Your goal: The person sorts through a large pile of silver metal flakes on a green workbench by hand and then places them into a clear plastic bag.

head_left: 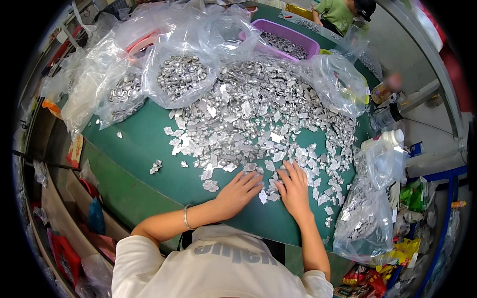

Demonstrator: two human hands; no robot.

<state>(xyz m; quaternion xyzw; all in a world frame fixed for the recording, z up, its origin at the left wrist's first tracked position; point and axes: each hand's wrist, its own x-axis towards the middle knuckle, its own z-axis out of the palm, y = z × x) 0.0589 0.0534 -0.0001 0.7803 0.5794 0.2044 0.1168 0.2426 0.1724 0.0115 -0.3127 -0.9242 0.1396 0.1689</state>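
A wide heap of small silvery metal pieces (pixel 233 134), flat with wavy outlines, covers the middle of a green table (pixel 144 149). At the heap's near edge my left hand (pixel 239 191) rests palm down, fingers spread, its fingertips touching some pieces. My right hand (pixel 295 188) lies beside it on the right, fingers stretched out over more of them. A few loose pieces (pixel 269 191) sit in the gap between the hands. Neither hand grips anything that I can see. A bangle (pixel 185 217) circles my left wrist.
Clear plastic bags of metal pieces stand behind, one open (pixel 182 77), another at left (pixel 124 97). A purple basin (pixel 313 44) holds more at the back. A filled bag (pixel 362 213) borders the right edge, near a white bottle (pixel 395 135). Another person (pixel 340 15) is at the far right.
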